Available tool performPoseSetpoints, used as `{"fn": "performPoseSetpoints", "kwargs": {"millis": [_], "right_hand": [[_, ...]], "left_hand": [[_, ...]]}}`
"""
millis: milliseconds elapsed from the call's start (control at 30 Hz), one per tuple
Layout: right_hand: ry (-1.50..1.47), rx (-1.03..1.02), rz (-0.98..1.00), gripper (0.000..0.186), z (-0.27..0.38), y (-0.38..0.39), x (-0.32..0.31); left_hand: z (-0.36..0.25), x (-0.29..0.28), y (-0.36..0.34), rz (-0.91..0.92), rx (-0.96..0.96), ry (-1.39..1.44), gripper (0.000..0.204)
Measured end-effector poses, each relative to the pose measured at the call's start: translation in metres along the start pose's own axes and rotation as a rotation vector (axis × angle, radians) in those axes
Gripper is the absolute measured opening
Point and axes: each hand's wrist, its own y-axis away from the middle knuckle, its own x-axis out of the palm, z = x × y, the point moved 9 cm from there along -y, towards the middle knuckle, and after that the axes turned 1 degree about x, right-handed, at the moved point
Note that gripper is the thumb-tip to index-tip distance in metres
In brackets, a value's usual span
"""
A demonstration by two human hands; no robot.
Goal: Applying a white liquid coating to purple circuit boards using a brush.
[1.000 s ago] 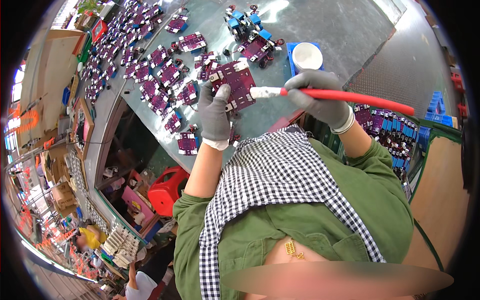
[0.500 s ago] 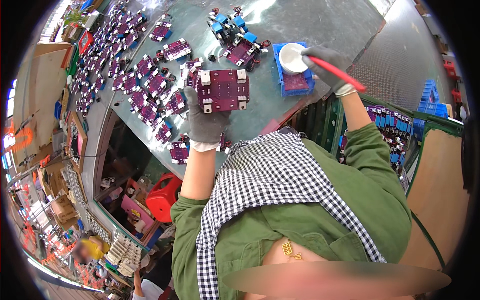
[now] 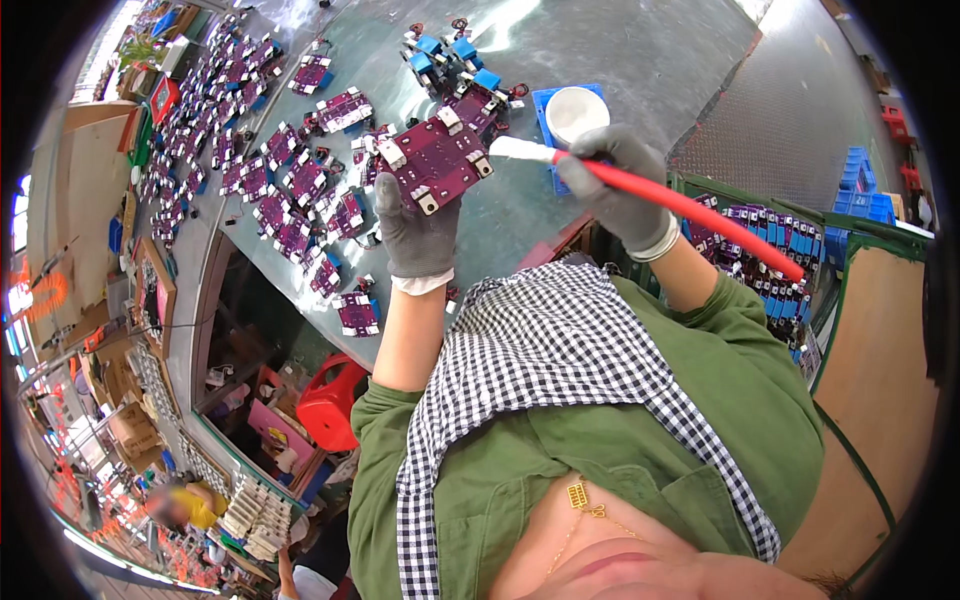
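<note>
My left hand (image 3: 420,232), in a grey glove, grips a purple circuit board (image 3: 436,162) with white connectors near its corners. The board is tilted, held above the table. In my gloved right hand (image 3: 622,192) is a brush (image 3: 690,208) with a long red handle. Its white tip (image 3: 520,149) points left and comes close to the board's right edge; whether they touch I cannot tell. Beyond that hand a white cup (image 3: 577,114) stands in a blue plastic bin (image 3: 545,108), partly hidden by the glove.
Many purple boards (image 3: 285,222) lie scattered over the left of the grey-green table (image 3: 620,50). Boards with blue parts (image 3: 455,65) sit at the far middle. A rack of boards (image 3: 770,240) is at the right, a red stool (image 3: 330,402) below left.
My right hand has brought the brush from the white cup leftward to the board. My left hand has tilted the board, its right side raised.
</note>
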Motion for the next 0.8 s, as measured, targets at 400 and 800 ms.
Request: {"fn": "performPoseSetpoints", "kwargs": {"millis": [400, 800], "right_hand": [[-0.208, -0.048, 0.115, 0.012, 0.046, 0.011, 0.036], [-0.046, -0.025, 0.156, 0.012, 0.015, 0.001, 0.030]], "left_hand": [[-0.022, 0.008, 0.006, -0.033, 0.139, -0.003, 0.058], [-0.028, -0.048, -0.090, -0.114, 0.114, 0.043, 0.047]]}}
